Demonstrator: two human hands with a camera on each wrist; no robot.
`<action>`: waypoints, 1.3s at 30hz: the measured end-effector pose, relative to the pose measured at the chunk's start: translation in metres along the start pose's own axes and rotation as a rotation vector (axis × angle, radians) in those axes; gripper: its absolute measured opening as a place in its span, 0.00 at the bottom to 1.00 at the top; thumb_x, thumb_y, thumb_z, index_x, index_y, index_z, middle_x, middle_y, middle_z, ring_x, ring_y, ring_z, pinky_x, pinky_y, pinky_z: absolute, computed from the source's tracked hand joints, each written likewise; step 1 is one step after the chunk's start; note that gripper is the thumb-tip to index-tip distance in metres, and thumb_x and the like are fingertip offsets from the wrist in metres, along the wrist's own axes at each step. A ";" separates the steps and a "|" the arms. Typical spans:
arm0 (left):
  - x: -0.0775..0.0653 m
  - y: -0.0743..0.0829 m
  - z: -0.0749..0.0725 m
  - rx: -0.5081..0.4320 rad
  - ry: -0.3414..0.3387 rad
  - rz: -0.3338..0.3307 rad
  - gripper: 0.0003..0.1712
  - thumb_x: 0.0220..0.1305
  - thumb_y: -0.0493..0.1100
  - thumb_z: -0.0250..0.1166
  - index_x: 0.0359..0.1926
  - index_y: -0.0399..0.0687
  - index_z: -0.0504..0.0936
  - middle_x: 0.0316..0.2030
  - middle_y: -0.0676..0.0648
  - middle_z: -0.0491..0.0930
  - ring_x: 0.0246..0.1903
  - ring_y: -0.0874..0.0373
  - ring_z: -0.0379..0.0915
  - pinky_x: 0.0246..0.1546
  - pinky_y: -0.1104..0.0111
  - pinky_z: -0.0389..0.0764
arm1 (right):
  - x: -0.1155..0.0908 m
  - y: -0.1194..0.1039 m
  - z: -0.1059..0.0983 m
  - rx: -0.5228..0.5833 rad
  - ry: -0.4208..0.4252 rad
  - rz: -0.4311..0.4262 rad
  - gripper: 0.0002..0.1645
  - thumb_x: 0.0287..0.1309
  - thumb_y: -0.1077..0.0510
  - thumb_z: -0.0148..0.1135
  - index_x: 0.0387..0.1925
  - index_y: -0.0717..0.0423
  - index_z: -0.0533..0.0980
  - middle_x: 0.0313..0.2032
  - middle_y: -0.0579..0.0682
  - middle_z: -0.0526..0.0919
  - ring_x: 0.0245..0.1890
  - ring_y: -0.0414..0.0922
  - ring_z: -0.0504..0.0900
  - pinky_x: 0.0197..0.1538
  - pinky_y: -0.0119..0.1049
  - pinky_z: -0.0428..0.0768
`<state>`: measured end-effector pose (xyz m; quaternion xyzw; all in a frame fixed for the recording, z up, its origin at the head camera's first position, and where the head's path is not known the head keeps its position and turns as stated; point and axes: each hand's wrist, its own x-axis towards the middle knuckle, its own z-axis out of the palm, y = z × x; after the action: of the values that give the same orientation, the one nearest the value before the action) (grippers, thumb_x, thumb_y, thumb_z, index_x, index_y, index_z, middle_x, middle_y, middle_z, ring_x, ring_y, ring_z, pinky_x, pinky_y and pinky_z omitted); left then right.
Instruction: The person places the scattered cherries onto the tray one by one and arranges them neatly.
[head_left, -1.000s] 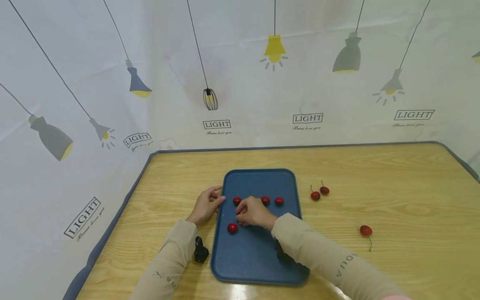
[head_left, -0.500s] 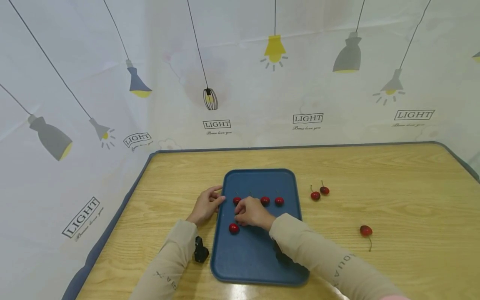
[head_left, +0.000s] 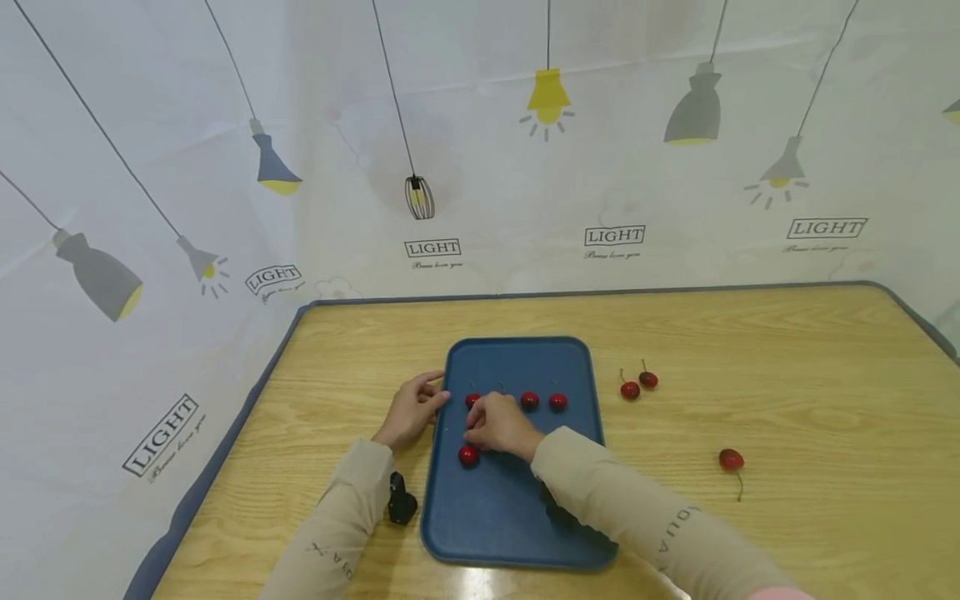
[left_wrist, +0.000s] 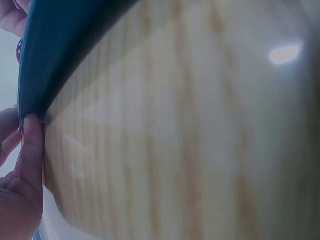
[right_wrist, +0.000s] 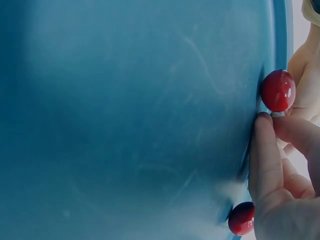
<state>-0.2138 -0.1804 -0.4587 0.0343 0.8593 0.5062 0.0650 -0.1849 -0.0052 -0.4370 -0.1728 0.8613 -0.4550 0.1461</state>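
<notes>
A blue tray (head_left: 517, 525) lies on the table. My left hand (head_left: 408, 412) holds its left rim between thumb and fingers, which the left wrist view shows from low down. Over the tray, my right hand (head_left: 501, 427) has thumb and index fingertips together at a red cherry (head_left: 468, 456), seemingly pinching its stem; the fingertips hide most of the stem. Beyond this hand runs a row with a left cherry (head_left: 472, 400), a middle cherry (head_left: 529, 401) and a right cherry (head_left: 558, 402). A stem shows just above my right knuckles, its fruit hidden by the hand.
Right of the tray, two stemmed cherries lie close together, a nearer one (head_left: 630, 390) and a farther one (head_left: 648, 380). Another cherry (head_left: 731, 460) lies farther right. A black device (head_left: 402, 500) sits at my left wrist. A lamp-printed cloth (head_left: 525, 183) stands behind the table.
My right hand has shifted slightly left. The cherry by its fingertips has moved a little to the right, nearer the hand. The left hand and the tray stay put.
</notes>
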 end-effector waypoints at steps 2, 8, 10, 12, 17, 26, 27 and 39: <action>0.000 0.000 0.000 -0.001 0.001 0.003 0.24 0.60 0.38 0.58 0.58 0.41 0.67 0.35 0.41 0.74 0.26 0.58 0.71 0.23 0.67 0.78 | 0.000 0.000 0.000 -0.005 0.001 -0.006 0.07 0.44 0.67 0.66 0.28 0.67 0.78 0.21 0.51 0.80 0.17 0.39 0.77 0.23 0.29 0.77; 0.000 0.000 0.000 0.002 0.001 0.003 0.24 0.60 0.37 0.58 0.58 0.41 0.68 0.34 0.42 0.74 0.26 0.58 0.71 0.22 0.67 0.78 | 0.001 0.001 0.001 0.001 -0.008 0.008 0.07 0.42 0.67 0.66 0.28 0.66 0.78 0.22 0.51 0.80 0.18 0.39 0.77 0.24 0.29 0.77; 0.000 0.000 0.000 0.001 0.003 0.003 0.24 0.60 0.37 0.58 0.58 0.41 0.68 0.34 0.42 0.74 0.26 0.59 0.71 0.22 0.68 0.78 | 0.001 0.001 0.000 0.001 -0.010 0.010 0.08 0.42 0.67 0.67 0.28 0.66 0.78 0.21 0.51 0.80 0.18 0.39 0.77 0.24 0.29 0.77; 0.000 0.001 -0.001 0.001 0.004 0.003 0.24 0.60 0.37 0.58 0.58 0.41 0.68 0.34 0.42 0.74 0.25 0.58 0.71 0.22 0.68 0.78 | 0.001 0.001 0.000 -0.002 -0.010 0.018 0.08 0.42 0.67 0.67 0.28 0.65 0.78 0.21 0.51 0.80 0.18 0.39 0.77 0.24 0.29 0.77; -0.001 0.001 0.000 0.006 0.004 0.015 0.24 0.60 0.36 0.58 0.58 0.39 0.68 0.33 0.41 0.74 0.25 0.58 0.71 0.21 0.68 0.77 | 0.000 0.001 0.000 0.001 -0.005 0.033 0.07 0.42 0.66 0.67 0.28 0.65 0.78 0.21 0.51 0.79 0.18 0.39 0.77 0.24 0.30 0.77; -0.001 0.002 0.001 -0.006 0.007 0.019 0.24 0.59 0.36 0.58 0.57 0.38 0.68 0.33 0.41 0.74 0.25 0.57 0.71 0.22 0.67 0.78 | -0.002 0.000 -0.001 -0.001 0.004 0.012 0.06 0.44 0.67 0.65 0.27 0.65 0.78 0.21 0.51 0.79 0.18 0.39 0.77 0.23 0.29 0.77; -0.001 0.001 0.001 -0.005 0.007 0.017 0.24 0.59 0.36 0.58 0.57 0.38 0.68 0.33 0.41 0.74 0.25 0.57 0.71 0.22 0.67 0.78 | -0.003 0.000 -0.003 -0.002 0.003 0.009 0.05 0.44 0.66 0.65 0.27 0.65 0.78 0.21 0.51 0.80 0.18 0.39 0.77 0.23 0.29 0.77; -0.002 0.002 -0.001 -0.005 -0.001 0.002 0.24 0.60 0.37 0.58 0.58 0.41 0.68 0.35 0.41 0.74 0.26 0.57 0.71 0.23 0.67 0.78 | -0.041 0.002 -0.039 -0.056 -0.030 -0.112 0.05 0.50 0.64 0.61 0.30 0.63 0.79 0.23 0.47 0.79 0.19 0.37 0.75 0.24 0.29 0.76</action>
<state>-0.2120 -0.1804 -0.4569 0.0351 0.8580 0.5082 0.0650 -0.1641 0.0422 -0.4136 -0.2317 0.8604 -0.4353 0.1285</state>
